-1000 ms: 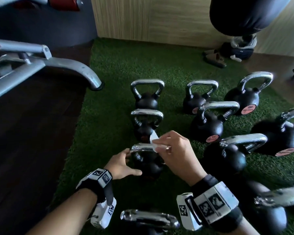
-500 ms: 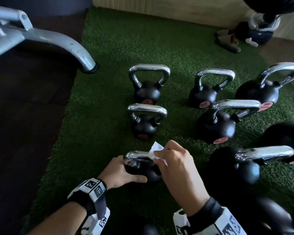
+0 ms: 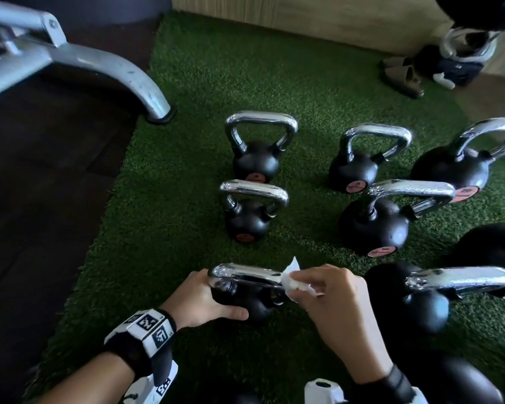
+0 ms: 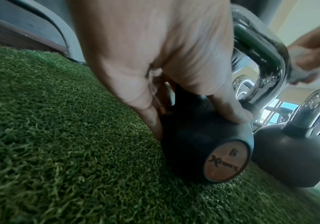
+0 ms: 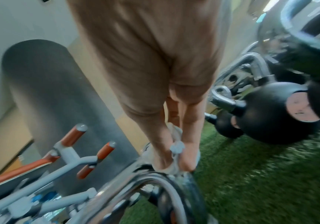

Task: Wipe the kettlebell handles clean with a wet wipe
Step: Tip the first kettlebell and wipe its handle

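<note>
While the left hand (image 3: 200, 298) reaches in from the lower left of the frame, its fingers and thumb curl round the black body of the nearest kettlebell (image 3: 245, 301), thumb along the near side, fingers on the far side below the left end of the handle. This kettlebell stands on the green turf (image 3: 187, 199) at lower centre. Its chrome handle (image 3: 245, 277) runs left to right between the two hands. At the handle's right end, the right hand (image 3: 336, 298) comes in from the lower right, wrist raised, fingertips pointing down. Thumb and fingers pinch a white wet wipe (image 3: 296, 282) against the handle's right corner; the wipe is crumpled, one corner projecting upward.
</note>
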A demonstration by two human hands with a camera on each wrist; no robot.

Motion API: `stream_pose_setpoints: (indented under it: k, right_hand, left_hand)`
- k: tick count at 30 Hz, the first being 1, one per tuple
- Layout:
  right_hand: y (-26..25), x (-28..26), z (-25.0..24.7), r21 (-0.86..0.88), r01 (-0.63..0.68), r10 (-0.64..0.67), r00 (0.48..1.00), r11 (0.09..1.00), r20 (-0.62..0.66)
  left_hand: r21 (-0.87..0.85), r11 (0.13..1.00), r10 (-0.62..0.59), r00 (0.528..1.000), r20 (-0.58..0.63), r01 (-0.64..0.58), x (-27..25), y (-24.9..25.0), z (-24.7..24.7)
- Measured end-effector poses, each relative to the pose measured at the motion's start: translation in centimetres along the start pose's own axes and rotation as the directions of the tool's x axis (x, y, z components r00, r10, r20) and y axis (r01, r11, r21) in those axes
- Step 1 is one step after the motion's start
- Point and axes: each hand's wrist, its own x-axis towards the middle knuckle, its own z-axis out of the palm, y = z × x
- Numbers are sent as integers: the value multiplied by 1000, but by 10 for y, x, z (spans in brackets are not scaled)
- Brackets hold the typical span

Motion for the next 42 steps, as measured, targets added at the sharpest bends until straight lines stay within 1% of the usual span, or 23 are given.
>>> stream_pose_setpoints:
  k: [3, 5, 9, 12, 13, 14, 16, 17, 18, 20, 22, 24, 27, 29, 31, 32, 34, 35, 36, 38, 40, 41, 42]
  right_hand:
    - [16, 6, 3, 45, -107, 101, 988, 993, 116]
    - [24, 9, 14, 50, -119, 108, 975, 992, 195]
    - [39, 16, 26, 66, -129, 108, 960, 989, 259]
    - [43, 20, 8, 91, -124, 98, 965, 988, 245]
    - [43, 23, 0, 94, -114, 93, 974, 989, 204]
    - [40, 26, -8, 100, -99, 83, 984, 990, 157]
    - [28, 31, -22, 169, -29, 14, 996, 985, 90]
    - [19, 34, -27, 213, 24, -41, 996, 977, 76]
    - [7, 35, -30, 245, 82, -103, 992, 966, 77]
    - [-21, 34, -32, 294, 193, -232, 967, 936, 105]
    - [-43, 31, -29, 317, 267, -317, 941, 910, 117]
    - [-55, 31, -23, 331, 300, -343, 936, 894, 76]
    - [-60, 31, -13, 347, 352, -357, 933, 869, -51]
    - [-59, 29, -8, 291, 375, -351, 927, 880, -131]
    - [-55, 25, -7, 245, 380, -352, 924, 892, -151]
    - [-49, 23, -8, 241, 371, -345, 928, 897, -142]
    - [-26, 22, -7, 264, 305, -279, 951, 915, -129]
    - [-7, 22, -5, 266, 248, -226, 968, 931, -111]
    - [14, 22, -2, 250, 185, -175, 983, 951, -60]
    - [48, 23, 11, 156, 68, -94, 981, 985, 167]
    - [63, 20, 30, 92, 4, -40, 921, 996, 387]
    - [65, 19, 41, 116, -22, -27, 912, 993, 409]
    - [66, 20, 50, 155, -31, -30, 925, 987, 379]
  left_hand:
    - [-39, 999, 2, 1000, 4, -1, -3, 0, 0]
    - [-61, 998, -14, 1000, 17, 15, -3, 0, -1]
    - [-8, 996, -92, 994, 58, 93, -4, 2, -5]
    - [244, 968, -94, 985, 146, 56, -2, 5, -29]
    - [300, 953, -81, 991, 110, 45, 0, 6, -40]
    - [296, 952, -84, 996, 17, 76, -1, 10, -52]
    - [134, 989, -35, 975, -218, 65, -5, 26, -72]
    - [18, 1000, 10, 956, -294, -5, -7, 39, -79]
    - [-95, 993, 34, 950, -311, -67, -9, 55, -83]
    - [-308, 944, 62, 978, -197, -121, -17, 90, -84]
    - [-437, 898, 50, 998, -29, -57, -21, 115, -77]
    - [-524, 852, 50, 995, 81, 0, -24, 125, -68]
    - [-617, 786, 37, 995, 95, 30, -28, 124, -57]
    - [-634, 773, 38, 997, 70, 15, -33, 120, -53]
    - [-574, 816, 75, 997, -8, -66, -40, 115, -50]
    - [-493, 859, 104, 990, -99, -140, -43, 112, -48]
    - [-262, 925, 179, 924, -338, -275, -51, 107, -41]
    - [-146, 938, 229, 878, -420, -315, -53, 105, -36]
    - [-26, 940, 295, 845, -445, -341, -52, 101, -30]
    - [225, 905, 421, 834, -357, -361, -47, 93, -17]
    - [415, 826, 499, 837, -224, -382, -41, 84, -5]
    - [466, 792, 524, 830, -189, -394, -38, 79, -3]
    - [480, 780, 537, 823, -183, -401, -37, 74, -5]
